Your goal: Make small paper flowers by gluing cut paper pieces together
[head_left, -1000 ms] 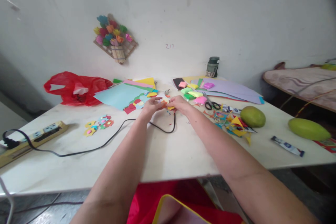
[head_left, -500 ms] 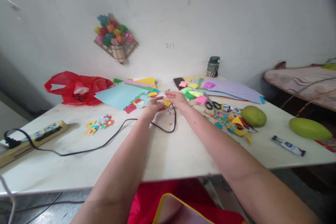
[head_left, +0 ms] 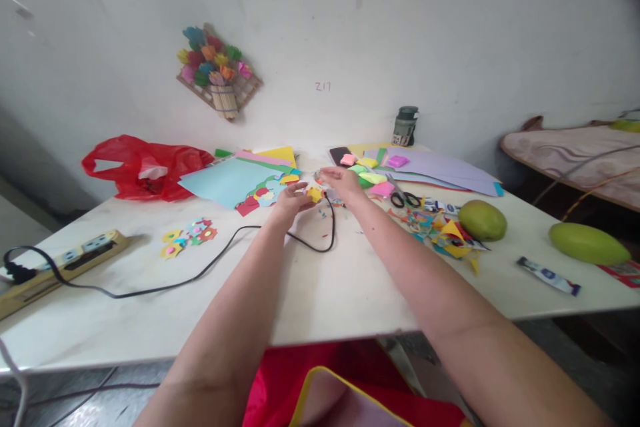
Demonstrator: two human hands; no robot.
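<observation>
A small yellow paper flower (head_left: 314,194) is pinched at the fingertips of my left hand (head_left: 291,204), above the middle of the table. Just beyond it, to the right, my right hand (head_left: 342,182) is closed with its fingertips together; what they hold, if anything, is too small to make out. A black cord (head_left: 240,229) runs from the power strip (head_left: 85,257) and ends beneath my hands, where its end is hidden. Small paper scraps lie under the hands. To the left of my left hand are coloured paper cut-outs (head_left: 260,195).
Finished-looking paper flowers (head_left: 190,237) lie left, before a red plastic bag (head_left: 150,170). On the right are clay packs (head_left: 373,178), scissors (head_left: 405,200), paper scraps (head_left: 445,237), green fruits (head_left: 483,221) and a glue tube (head_left: 549,275). Coloured sheets (head_left: 445,170) and a bottle (head_left: 405,127) stand behind.
My right hand has drawn slightly up and away from the yellow paper flower, which now shows more fully. My left hand keeps its hold almost in place. The view has shifted slightly.
</observation>
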